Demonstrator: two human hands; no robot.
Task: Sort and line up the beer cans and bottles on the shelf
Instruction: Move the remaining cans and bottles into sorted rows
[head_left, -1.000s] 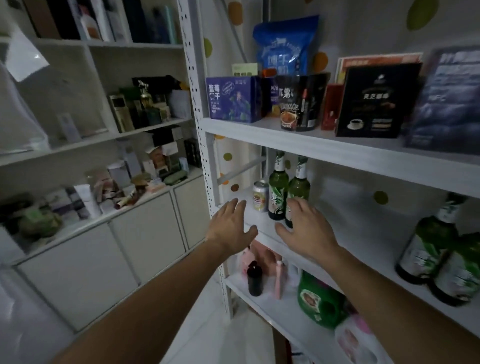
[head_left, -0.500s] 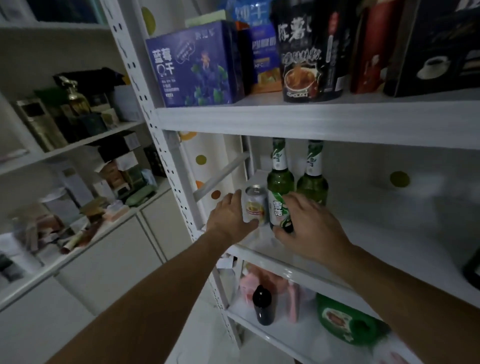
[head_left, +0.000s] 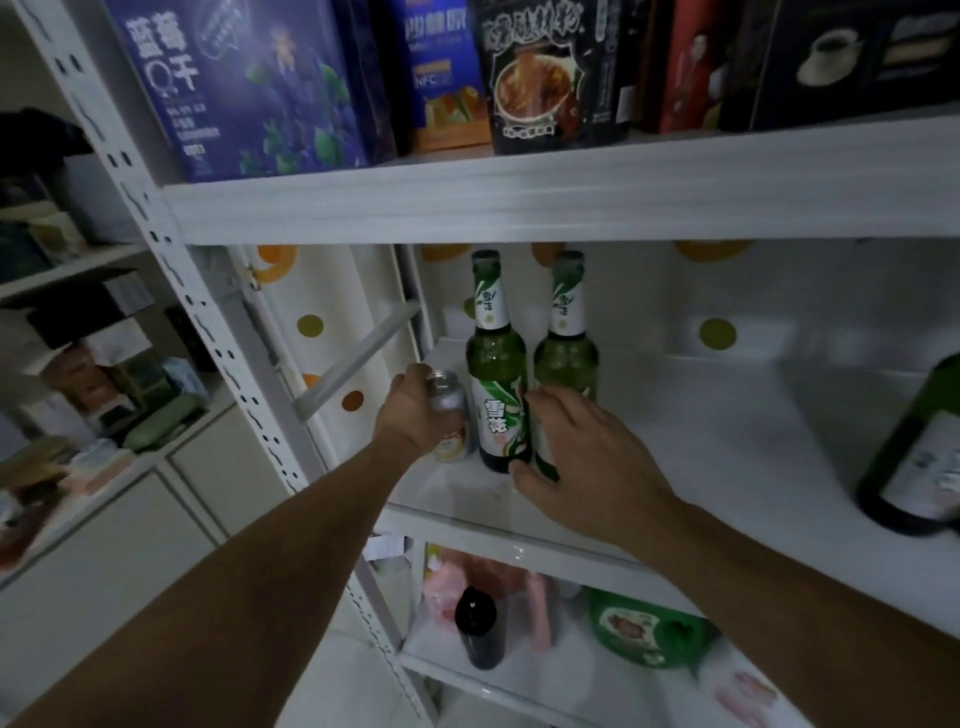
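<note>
The beer can (head_left: 451, 415) is being kept upright at the left end of the middle shelf board (head_left: 727, 447), near its front edge. It is being grasped from its left side by the left hand (head_left: 413, 415), with the fingers curled round the can body. Only the silver top and a strip of the printed side are being left visible past the hand.

Just right of the can, two green glass bottles with white and green labels are being kept upright side by side. The nearer beer bottle (head_left: 498, 395) is being kept just beside the can; whether the two are touching cannot be told. The farther beer bottle (head_left: 566, 353) is being kept close behind it and to its right. The lower body of the farther beer bottle is being gripped by the right hand (head_left: 592, 457), with the fingers wrapped over the glass and the thumb laid low, next to the foot of the nearer beer bottle. A third green bottle (head_left: 914, 457) is being cut off by the right edge of the view, on the same board and well apart from the pair.

On the board above, a purple blueberry box (head_left: 249, 88), a blue carton (head_left: 447, 73), a black food pouch (head_left: 550, 73) and a black coffee box (head_left: 857, 57) are being stored in a row. On the board below, a dark bottle (head_left: 480, 629) and a green container (head_left: 649, 629) are being stored.
</note>
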